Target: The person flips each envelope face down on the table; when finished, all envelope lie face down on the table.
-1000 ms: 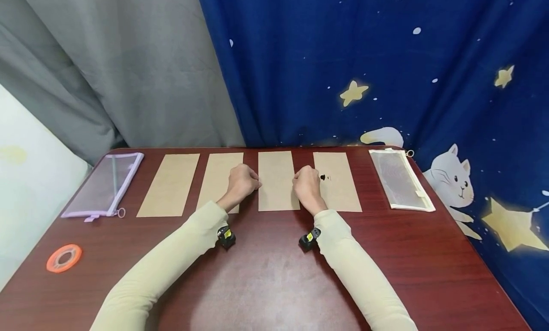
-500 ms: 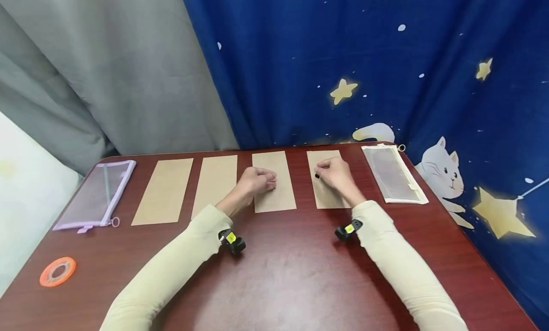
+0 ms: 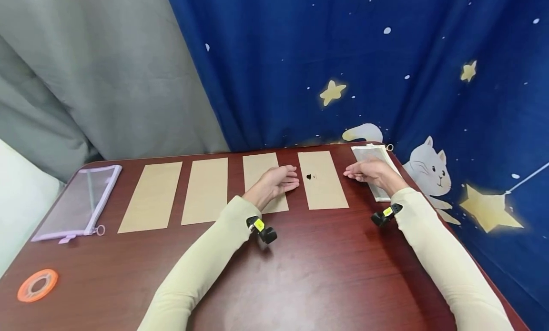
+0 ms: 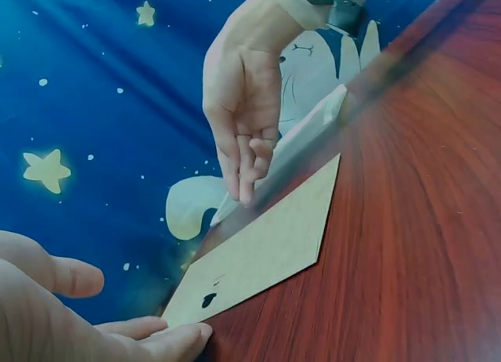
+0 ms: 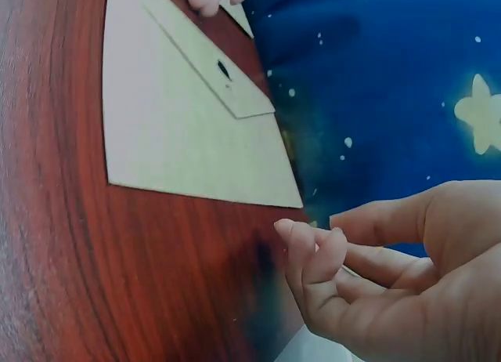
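My left hand (image 3: 279, 179) hovers over the right part of the third tan kraft-paper rectangle (image 3: 260, 162), its fingers loosely extended and holding nothing. To its right lies the fourth rectangle (image 3: 323, 188), marked with a small black hat shape; I cannot tell whether it is a notebook or an envelope. Above the left edge of the white-edged mesh zip pouch (image 3: 383, 152) is my right hand (image 3: 370, 172), fingers relaxed and nothing in them. In the left wrist view, left fingertips (image 4: 188, 340) appear close to the marked rectangle; contact is unclear.
Two more plain rectangles, one on the far left (image 3: 151, 197) and one beside it (image 3: 206, 190), lie in the same row. A purple-edged mesh pouch (image 3: 81, 200) and an orange tape roll (image 3: 37, 285) sit at the left. Curtains (image 3: 279, 59) hang behind the table.
Both hands have moved right: the left from the gap beside the third rectangle to over it, the right from the marked rectangle to the white-edged pouch. The marked rectangle is uncovered. The view has shifted right.
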Tool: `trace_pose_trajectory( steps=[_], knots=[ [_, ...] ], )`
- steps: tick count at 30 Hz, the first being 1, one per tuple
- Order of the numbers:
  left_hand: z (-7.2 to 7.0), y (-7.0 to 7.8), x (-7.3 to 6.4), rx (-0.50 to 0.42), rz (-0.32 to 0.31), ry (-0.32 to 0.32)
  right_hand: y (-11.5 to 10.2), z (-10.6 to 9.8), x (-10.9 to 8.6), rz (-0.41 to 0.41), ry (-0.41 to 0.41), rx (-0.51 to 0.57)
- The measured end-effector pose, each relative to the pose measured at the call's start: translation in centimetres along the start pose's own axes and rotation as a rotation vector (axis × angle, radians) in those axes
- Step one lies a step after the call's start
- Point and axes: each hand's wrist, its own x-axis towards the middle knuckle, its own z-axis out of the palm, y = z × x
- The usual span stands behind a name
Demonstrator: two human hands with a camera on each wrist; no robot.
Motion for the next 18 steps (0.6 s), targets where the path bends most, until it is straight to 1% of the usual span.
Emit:
trace_pose_trajectory(
  steps=[3,6,10,14,18],
  knots=[
    [0.8,0.1,0.6,-0.043,-0.016,0.02,0.0,0.2,0.3,0.023,-0.01,0.015],
    [1.1,0.2,0.7,-0.085,-0.034,0.032,-0.3,0.7,0.5,0.034,-0.036,0.015],
    [1.5,0.2,0.9,-0.113,-0.055,0.033,-0.5,1.1,0.7,0.05,-0.037,0.003],
    [1.6,0.1,1.1,-0.121,-0.07,0.028,-0.3,1.3,0.8,0.06,-0.021,-0.022],
    [1.6,0.3,1.1,-0.14,-0.073,0.015,-0.1,1.6,0.5,0.037,0.005,-0.007]
  ],
)
